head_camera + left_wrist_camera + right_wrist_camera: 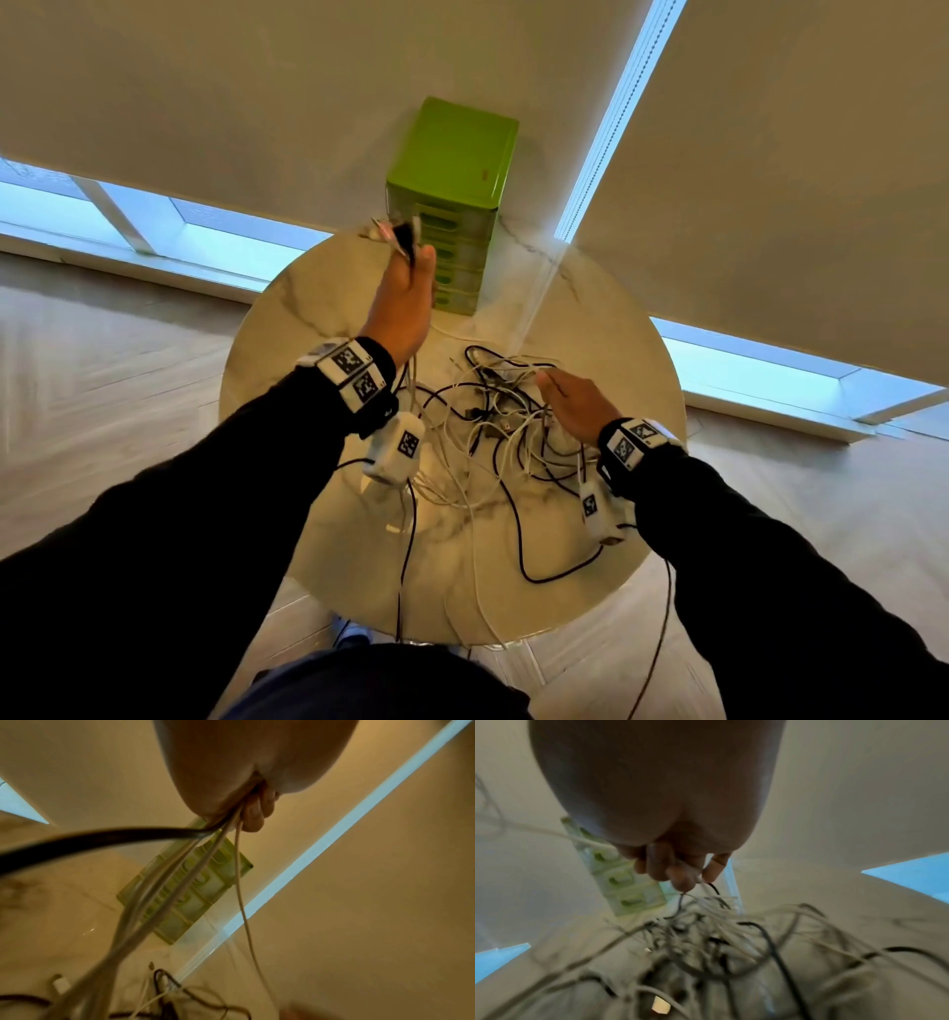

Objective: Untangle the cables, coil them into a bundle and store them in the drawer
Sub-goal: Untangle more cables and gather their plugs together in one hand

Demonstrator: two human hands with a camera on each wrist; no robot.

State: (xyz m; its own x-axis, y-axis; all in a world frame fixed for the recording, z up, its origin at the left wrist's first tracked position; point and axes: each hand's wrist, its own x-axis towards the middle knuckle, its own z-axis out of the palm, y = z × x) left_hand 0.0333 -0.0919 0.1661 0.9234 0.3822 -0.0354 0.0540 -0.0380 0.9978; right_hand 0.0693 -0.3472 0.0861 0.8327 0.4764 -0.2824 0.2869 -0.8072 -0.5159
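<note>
Dark sleeves fill the near edge of the head view, both arms reaching out over a round marble surface. On the left, the left hand is lifted high, fingers curled tight round several cable ends, plugs poking out above the fist. White strands and one black one hang from that grip down to the pile; I judge the height is there to let them drop free of the knot.

Moving right, the cables lie mid-surface in a loose black-and-white tangle, a few strands trailing over the near edge. Nothing is coiled yet.

Behind the tangle, against the blind, stands a green drawer unit with every drawer looking closed, so storage is a long way off.

Furthest right, the right hand sits low on the tangle. From the wrist view its fingers are bent and seem to pinch thin strands at the tips, probably to pin the heap while the left draws upward. A snag between the two hands could tighten the knot.
</note>
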